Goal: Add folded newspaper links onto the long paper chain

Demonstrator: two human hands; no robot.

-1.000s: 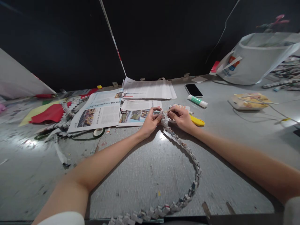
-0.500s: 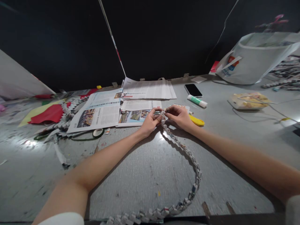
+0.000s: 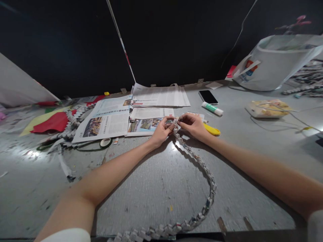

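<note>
Two bare hands meet at the upper end of a folded-paper chain (image 3: 207, 172), near the middle of a grey table (image 3: 141, 181). The left hand (image 3: 162, 132) pinches the chain's end between thumb and fingers; the right hand (image 3: 192, 125) has its thumb and forefinger closed at the same end, though whether they grip the chain itself or a small piece at its tip is too small to tell. From the hands the chain curves out to the right, then sweeps back left along the table's near edge. Just beyond the left hand lie printed newspaper sheets (image 3: 108, 117), with a roll of tape (image 3: 105, 143) at their near edge. A yellow-handled tool (image 3: 212, 130) sits beside the right hand, partly hidden by it. Farther back are a glue stick (image 3: 212, 109) and, near it, a black-screened phone (image 3: 208, 97). Red paper (image 3: 51, 122) lies at the left, and a white bag (image 3: 272, 64) stands at the far right.
</note>
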